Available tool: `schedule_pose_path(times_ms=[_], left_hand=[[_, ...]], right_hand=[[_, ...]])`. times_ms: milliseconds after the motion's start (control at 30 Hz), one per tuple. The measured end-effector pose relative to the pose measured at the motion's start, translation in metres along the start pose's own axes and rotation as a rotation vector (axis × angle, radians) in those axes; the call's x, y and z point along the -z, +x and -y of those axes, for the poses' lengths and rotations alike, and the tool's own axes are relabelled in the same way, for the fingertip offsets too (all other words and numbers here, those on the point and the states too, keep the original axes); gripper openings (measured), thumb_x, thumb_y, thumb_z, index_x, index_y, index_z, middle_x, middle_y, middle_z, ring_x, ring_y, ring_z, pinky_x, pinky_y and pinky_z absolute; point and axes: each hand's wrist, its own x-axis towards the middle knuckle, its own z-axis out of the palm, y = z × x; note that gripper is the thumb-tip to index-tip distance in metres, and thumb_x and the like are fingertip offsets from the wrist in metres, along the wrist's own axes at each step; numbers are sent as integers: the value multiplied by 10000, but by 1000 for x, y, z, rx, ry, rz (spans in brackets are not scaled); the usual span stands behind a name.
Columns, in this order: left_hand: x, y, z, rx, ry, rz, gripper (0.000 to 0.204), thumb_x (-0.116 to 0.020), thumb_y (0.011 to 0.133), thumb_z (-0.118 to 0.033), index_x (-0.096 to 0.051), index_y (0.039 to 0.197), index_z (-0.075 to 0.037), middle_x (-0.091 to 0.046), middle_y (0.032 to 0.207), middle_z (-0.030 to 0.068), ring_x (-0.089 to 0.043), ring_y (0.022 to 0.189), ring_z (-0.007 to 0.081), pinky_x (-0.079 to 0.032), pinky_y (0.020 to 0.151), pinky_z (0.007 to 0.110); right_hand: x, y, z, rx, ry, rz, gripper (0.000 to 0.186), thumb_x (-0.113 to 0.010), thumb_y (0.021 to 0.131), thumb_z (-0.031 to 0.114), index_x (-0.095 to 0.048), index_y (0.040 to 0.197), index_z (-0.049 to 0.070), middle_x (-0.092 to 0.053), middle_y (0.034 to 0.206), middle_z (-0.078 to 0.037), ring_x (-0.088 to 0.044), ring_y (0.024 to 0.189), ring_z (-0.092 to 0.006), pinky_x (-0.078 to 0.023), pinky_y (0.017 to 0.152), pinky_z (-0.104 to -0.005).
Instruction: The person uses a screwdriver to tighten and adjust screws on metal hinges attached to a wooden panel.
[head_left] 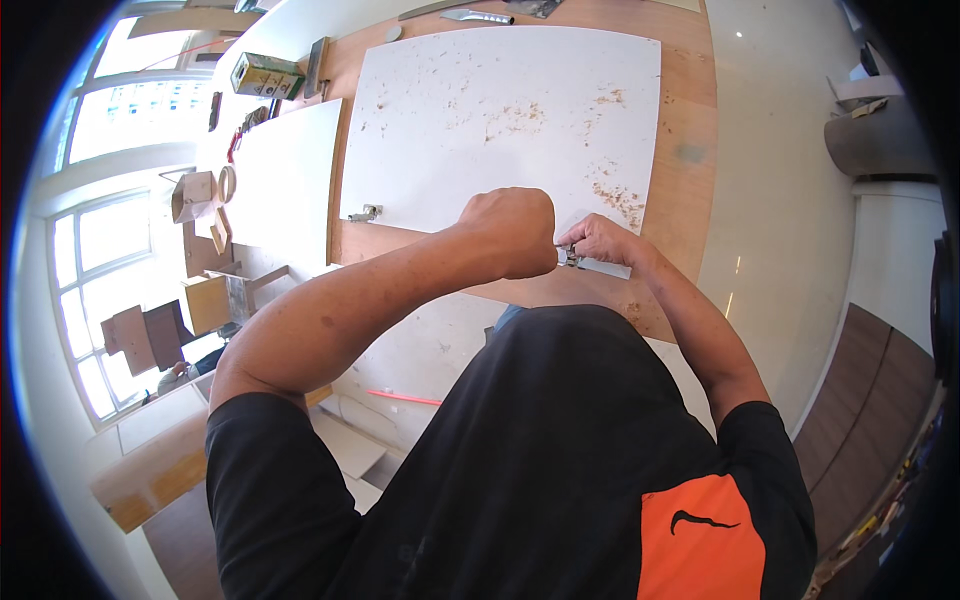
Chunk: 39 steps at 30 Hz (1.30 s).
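Observation:
A white board point(430, 110) with wood shavings on it lies before me. A metal cabinet hinge point(571, 258) sits at its near edge, toward the right. My right hand point(603, 241) has its fingers closed in a pinch on this hinge. Just left of it, my left hand point(510, 232) is closed in a fist, its back toward me. Whatever the left hand may grip is hidden behind it. Another metal hinge point(366, 213) is at the board's near left corner, apart from both hands.
The board rests on a brown wooden worktop point(685, 120). A knife-like tool point(478, 17) lies at the far edge. To the left are a green and yellow tin point(268, 76), a second white panel point(290, 170) and a tape roll point(227, 183). A red strip point(404, 397) is lower down.

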Motion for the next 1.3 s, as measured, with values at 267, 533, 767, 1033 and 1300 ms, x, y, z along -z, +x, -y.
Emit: schedule_pose_path(times_ms=[267,533,767,1033,1300], left_hand=[[-4,1,-5,-18,24,-2,134,-608,735,-71,-669,687,38,-680,757,286,-693,775,445,-549,750,505],[-18,4,-6,6,13,-6,160,-619,758,-103,-704,768,33,-708,840,281,-700,846,448,-552,810,513],[-22,9,-6,106,-39,33,187,-607,769,-107,-721,807,36,-715,871,273,-702,876,439,-549,837,496],[-34,18,11,99,-116,-20,245,-642,787,-150,-745,806,73,-688,748,286,-697,731,422,-562,733,475],[-26,11,-3,164,-185,13,264,-643,820,-154,-746,882,82,-711,800,272,-707,772,400,-558,757,462]], right_hand=[[2,2,-4,-30,-26,30,436,-568,730,36,-763,1112,-42,-695,742,-41,-583,678,-102,-492,643,-288],[-1,-1,1,40,-143,-5,401,-564,721,46,-765,1062,-10,-699,727,-120,-617,674,-163,-509,653,-329],[4,-12,27,-61,-223,42,320,-546,727,41,-751,970,1,-680,741,-187,-631,660,-243,-518,667,-365],[-9,-43,10,274,-654,-346,195,-617,751,59,-686,933,48,-669,868,-169,-676,842,-360,-549,764,-458],[-17,-56,7,381,-833,-384,182,-669,773,80,-651,954,70,-648,919,-111,-658,923,-306,-526,811,-427]])
